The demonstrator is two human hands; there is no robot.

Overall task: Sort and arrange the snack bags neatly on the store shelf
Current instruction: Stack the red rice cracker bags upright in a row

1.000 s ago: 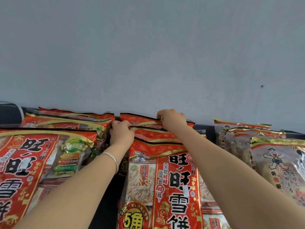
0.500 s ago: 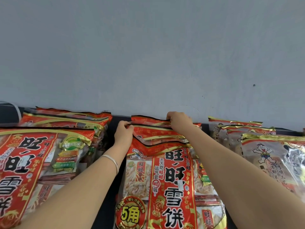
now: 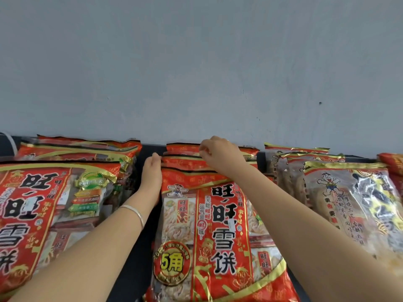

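A middle stack of red snack bags stands upright on the dark shelf, the front bag facing me with large white characters. My left hand lies flat with straight fingers against the left side of this stack, near its top edge. My right hand reaches over the front bag, and its curled fingers pinch the top edge of a rear red bag near the wall. My forearms cover parts of the front bag.
A left stack of the same red bags leans beside a narrow gap. To the right stand clear and gold bags with a cartoon figure, and another red bag at the edge. A grey wall backs the shelf.
My left hand released the bag tops and slid down to lie flat along the stack's left side. My right hand stayed at the rear bags' top edges.
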